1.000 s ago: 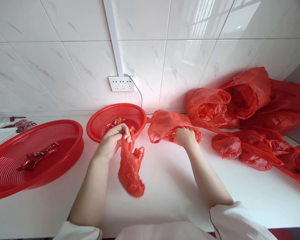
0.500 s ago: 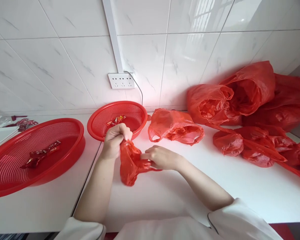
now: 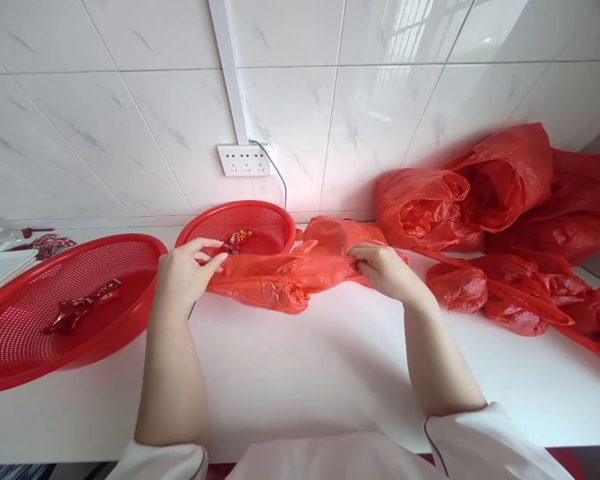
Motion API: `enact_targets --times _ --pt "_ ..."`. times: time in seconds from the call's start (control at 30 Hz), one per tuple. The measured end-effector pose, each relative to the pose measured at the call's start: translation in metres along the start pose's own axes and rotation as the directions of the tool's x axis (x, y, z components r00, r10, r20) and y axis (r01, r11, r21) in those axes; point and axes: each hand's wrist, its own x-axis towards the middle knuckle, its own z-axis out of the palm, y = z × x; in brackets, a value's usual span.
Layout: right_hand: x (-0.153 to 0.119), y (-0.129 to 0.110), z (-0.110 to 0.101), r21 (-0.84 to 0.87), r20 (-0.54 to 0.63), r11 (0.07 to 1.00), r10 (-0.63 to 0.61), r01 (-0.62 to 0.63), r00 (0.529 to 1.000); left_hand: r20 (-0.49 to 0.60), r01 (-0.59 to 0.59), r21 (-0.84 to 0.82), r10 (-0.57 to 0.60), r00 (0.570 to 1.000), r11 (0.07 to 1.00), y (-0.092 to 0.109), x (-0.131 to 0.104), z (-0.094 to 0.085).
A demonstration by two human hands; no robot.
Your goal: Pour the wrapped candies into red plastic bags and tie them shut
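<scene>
A red plastic bag [image 3: 280, 273] is stretched out sideways above the white table between my two hands. My left hand [image 3: 187, 273] grips its left end, thumb and fingers around the thin film. At the other end my right hand [image 3: 383, 267] pinches the bag with fingers closed. Just behind the bag, a small red plastic basket [image 3: 190, 230] holds a few shiny wrapped packets [image 3: 240, 237]. Another crumpled red bag [image 3: 345, 233] lies behind my right hand, partly covered by the held one.
A larger red basket [image 3: 145, 250] with wrapped packets [image 3: 83, 307] stands at left. Several full-looking red bags [image 3: 420, 207] are piled against the tiled wall at right, with smaller knotted bags [image 3: 457, 287] in front. A socket strip [image 3: 244, 160] with a cable is on the wall.
The bag was bunched up between my hands and is now pulled out wide. My left hand has moved left, my right hand right and away from me.
</scene>
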Motion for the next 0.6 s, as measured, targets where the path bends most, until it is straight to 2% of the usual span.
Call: enact_targets --times 0.07,0.1,0.17,0.23,0.3,0.37,0.4,0.47,0.53,0.57,0.6 --pt "0.0 0.006 -0.006 0.21 -0.056 0.968 0.155 -0.141 0.986 0.04 0.034 -0.004 -0.034 0.999 0.999 -0.007 0.003 -0.001" --pt "0.0 0.009 -0.008 0.353 -0.059 0.918 0.213 -0.179 0.975 0.091 0.039 -0.015 -0.037 0.995 0.999 -0.008 0.004 -0.001" --pt "0.0 0.014 -0.01 0.605 -0.057 0.777 0.26 -0.174 0.964 0.22 0.024 -0.047 -0.014 0.975 0.999 -0.005 0.002 0.0" --pt "0.001 0.015 -0.01 0.735 -0.063 0.666 0.254 -0.127 0.965 0.286 -0.041 -0.069 0.059 0.956 0.997 0.007 -0.003 0.004" --pt "0.002 0.013 -0.008 0.785 -0.035 0.609 0.23 -0.115 0.973 0.219 -0.178 -0.081 0.192 0.957 0.981 0.023 -0.011 0.011" --pt "0.003 0.008 -0.004 0.809 0.04 0.568 0.198 -0.148 0.979 0.134 -0.321 -0.115 0.334 0.933 0.94 0.04 -0.02 0.022" --pt "0.004 0.005 -0.001 0.82 0.083 0.546 0.18 -0.17 0.98 0.151 -0.364 -0.162 0.387 0.91 0.917 0.047 -0.024 0.029" --pt "0.004 -0.002 0.007 0.844 0.158 0.495 0.132 -0.204 0.978 0.331 -0.358 -0.286 0.442 0.834 0.889 0.058 -0.033 0.046" --pt "0.003 -0.011 0.017 0.871 0.222 0.44 0.045 -0.219 0.974 0.538 -0.251 -0.399 0.447 0.715 0.882 0.065 -0.04 0.066" --pt "0.002 -0.016 0.022 0.879 0.248 0.424 -0.018 -0.217 0.969 0.585 -0.182 -0.456 0.448 0.676 0.871 0.067 -0.041 0.076" --pt "0.0 -0.022 0.026 0.879 0.265 0.431 -0.085 -0.204 0.961 0.583 -0.115 -0.517 0.448 0.678 0.848 0.07 -0.042 0.085"
